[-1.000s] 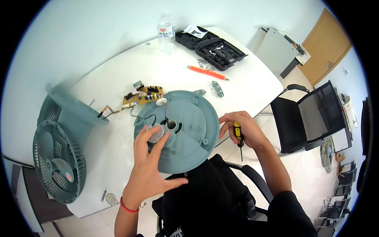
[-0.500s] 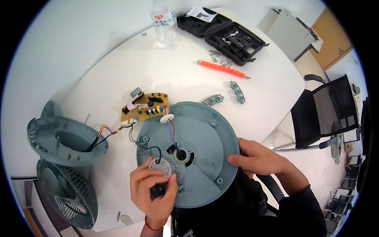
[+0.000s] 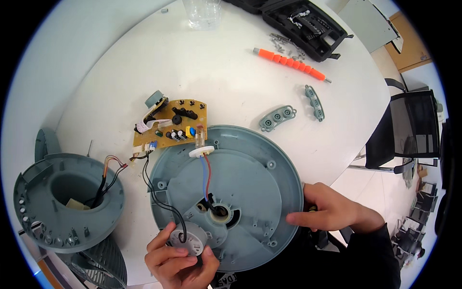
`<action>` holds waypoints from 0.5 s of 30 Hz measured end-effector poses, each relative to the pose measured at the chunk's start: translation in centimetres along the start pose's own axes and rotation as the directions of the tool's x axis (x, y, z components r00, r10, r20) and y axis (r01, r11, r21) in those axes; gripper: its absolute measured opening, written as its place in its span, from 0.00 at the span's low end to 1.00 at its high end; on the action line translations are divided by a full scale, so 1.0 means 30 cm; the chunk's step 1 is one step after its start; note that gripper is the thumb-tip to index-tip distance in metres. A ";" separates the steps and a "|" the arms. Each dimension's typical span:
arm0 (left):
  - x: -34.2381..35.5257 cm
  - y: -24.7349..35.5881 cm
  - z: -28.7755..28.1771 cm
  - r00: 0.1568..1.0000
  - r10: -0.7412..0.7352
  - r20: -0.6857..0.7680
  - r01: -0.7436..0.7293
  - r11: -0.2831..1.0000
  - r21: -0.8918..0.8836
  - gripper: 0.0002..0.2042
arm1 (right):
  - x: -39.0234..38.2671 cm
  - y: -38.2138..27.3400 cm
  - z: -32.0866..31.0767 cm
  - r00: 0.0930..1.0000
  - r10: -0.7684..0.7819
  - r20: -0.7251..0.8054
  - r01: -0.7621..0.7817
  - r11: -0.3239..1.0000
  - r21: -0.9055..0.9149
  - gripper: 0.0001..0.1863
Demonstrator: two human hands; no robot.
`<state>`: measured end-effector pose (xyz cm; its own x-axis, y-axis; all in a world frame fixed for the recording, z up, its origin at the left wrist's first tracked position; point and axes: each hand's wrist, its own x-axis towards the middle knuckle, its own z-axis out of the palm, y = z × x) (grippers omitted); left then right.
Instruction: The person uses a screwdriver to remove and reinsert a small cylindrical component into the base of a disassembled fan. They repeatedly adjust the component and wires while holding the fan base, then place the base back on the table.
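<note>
My left hand (image 3: 180, 265) pinches a small round metal motor (image 3: 198, 237) between thumb and fingers, over the near left part of a grey-green round fan base (image 3: 255, 183). Black wires run from the motor to a tan circuit board (image 3: 168, 113), which lies partly at the base's far left rim. A white disc (image 3: 201, 152) hangs at the board's edge, with red and blue wires leading into the base's central hole. At the right rim, my right hand (image 3: 332, 209) grips the base, thumb on top and fingers mostly hidden beneath.
At left stands a grey-green hollow housing (image 3: 36, 192) wired to the board, above a slatted grille (image 3: 103, 260). Two button strips (image 3: 278, 118), an orange flexible shaft (image 3: 291, 63), loose screws (image 3: 284, 45), a black tool case (image 3: 284, 19) and a clear bottle (image 3: 202, 14) are beyond.
My view has moved nearer, so the base appears larger and lower. The motor has tilted, showing more of its side, and sits slightly farther from the central hole. Both hands keep their hold.
</note>
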<state>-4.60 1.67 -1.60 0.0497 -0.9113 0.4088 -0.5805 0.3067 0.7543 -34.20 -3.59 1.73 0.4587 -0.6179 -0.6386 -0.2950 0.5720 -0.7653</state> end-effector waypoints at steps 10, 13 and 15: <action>0.007 -0.012 -0.004 0.997 0.052 -0.060 -0.048 0.997 0.059 0.19 | -0.002 0.028 0.018 0.999 0.027 0.026 -0.023 0.989 -0.146 0.22; -0.004 -0.024 -0.029 0.990 0.119 -0.072 -0.115 0.992 0.054 0.19 | -0.007 0.028 0.025 0.999 0.011 0.045 -0.003 0.988 -0.157 0.20; -0.025 -0.057 -0.028 0.981 0.131 -0.144 -0.147 0.984 -0.103 0.19 | -0.013 0.050 0.040 0.999 -0.038 0.014 0.039 0.997 -0.068 0.18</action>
<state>-2.97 2.06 -2.76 0.0895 -0.8140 0.5740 -0.4947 0.4638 0.7349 -33.82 -1.85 0.93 0.4810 -0.6320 -0.6076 -0.3331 0.5093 -0.7935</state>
